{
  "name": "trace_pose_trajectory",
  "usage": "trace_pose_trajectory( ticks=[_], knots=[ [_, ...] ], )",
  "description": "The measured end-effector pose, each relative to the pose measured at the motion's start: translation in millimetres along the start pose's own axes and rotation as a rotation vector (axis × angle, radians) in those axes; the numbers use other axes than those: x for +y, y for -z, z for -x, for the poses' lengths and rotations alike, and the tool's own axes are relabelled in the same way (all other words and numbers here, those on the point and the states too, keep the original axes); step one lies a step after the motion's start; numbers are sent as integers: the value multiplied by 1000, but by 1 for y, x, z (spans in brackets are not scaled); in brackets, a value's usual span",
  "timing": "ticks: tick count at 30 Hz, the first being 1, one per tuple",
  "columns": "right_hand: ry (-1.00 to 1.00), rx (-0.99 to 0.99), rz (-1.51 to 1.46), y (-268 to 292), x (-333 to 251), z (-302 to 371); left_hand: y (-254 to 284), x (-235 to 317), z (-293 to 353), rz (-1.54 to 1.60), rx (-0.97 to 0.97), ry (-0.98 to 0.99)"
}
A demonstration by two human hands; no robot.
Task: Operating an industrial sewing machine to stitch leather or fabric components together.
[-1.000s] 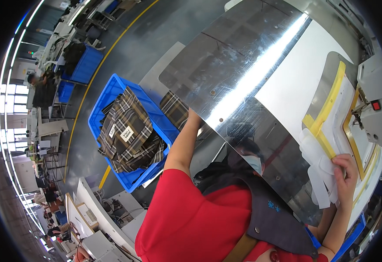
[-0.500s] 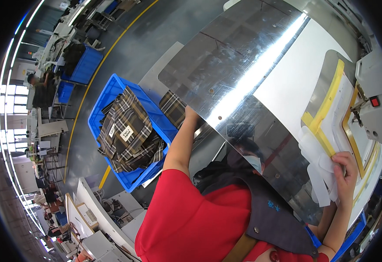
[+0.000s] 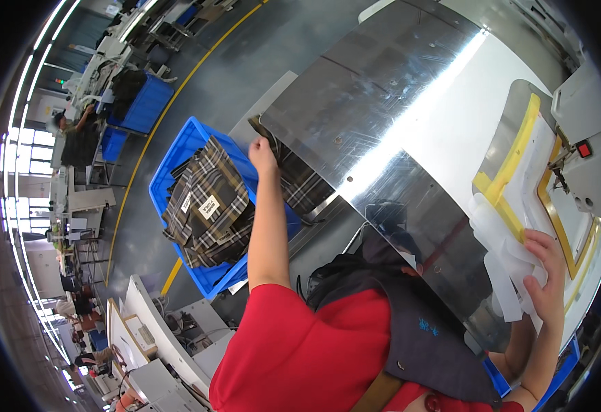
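My left hand [image 3: 263,155] is stretched out past the left edge of the shiny metal table plate [image 3: 376,89]. Its fingers are closed on the edge of a dark plaid cloth piece [image 3: 302,184], which lies partly hidden beneath that plate. On the right, my right hand [image 3: 546,275] has its fingers apart and holds nothing. Its fingertips rest by the lower end of a yellow-taped template [image 3: 513,175]. Crumpled white sheets [image 3: 496,237] lie just left of this hand.
A blue crate [image 3: 170,165] full of plaid pieces with white labels stands left of my left arm. White sewing machine parts [image 3: 585,168] with a red button rise at the far right. Beyond a yellow floor line, a person [image 3: 74,137] stands at other worktables.
My left hand has come out from under the plate's edge toward the far left, drawing the plaid cloth along. My right hand's fingers have spread a little near the template.
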State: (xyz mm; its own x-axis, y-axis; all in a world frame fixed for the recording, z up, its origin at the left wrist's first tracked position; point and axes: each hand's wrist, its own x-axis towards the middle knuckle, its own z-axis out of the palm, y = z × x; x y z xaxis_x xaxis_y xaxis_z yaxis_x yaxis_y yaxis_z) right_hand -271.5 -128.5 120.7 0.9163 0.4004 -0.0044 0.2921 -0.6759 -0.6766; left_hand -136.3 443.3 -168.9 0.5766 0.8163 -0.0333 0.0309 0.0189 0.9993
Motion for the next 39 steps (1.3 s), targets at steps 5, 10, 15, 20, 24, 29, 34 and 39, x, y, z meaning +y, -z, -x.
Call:
trace_pose_trajectory(
  ticks=[5, 10, 15, 20, 24, 29, 34, 39],
  knots=[
    [118, -189, 173, -11, 5, 8, 37, 121, -23, 120, -2, -52],
    [194, -270, 363, -19, -11, 19, 25, 271, 4, 154, -395, -256],
    [223, -217, 465, -20, -23, 25, -70, 334, 111, -107, -922, -429],
    [249, -212, 405, -37, -22, 22, -146, 274, 205, -154, -1417, -310],
    [214, -182, 386, -35, -25, 26, -166, 269, 225, -614, -1530, -898],
    [170, 11, 294, -9, -13, 4, -213, 286, 210, -343, -1277, -1393],
    [664, 281, 822, -27, 3, -61, -261, 294, 200, -884, -1965, -762],
    [695, 167, 779, -54, 2, -87, -271, 291, 214, -749, -1705, -604]
  ],
)
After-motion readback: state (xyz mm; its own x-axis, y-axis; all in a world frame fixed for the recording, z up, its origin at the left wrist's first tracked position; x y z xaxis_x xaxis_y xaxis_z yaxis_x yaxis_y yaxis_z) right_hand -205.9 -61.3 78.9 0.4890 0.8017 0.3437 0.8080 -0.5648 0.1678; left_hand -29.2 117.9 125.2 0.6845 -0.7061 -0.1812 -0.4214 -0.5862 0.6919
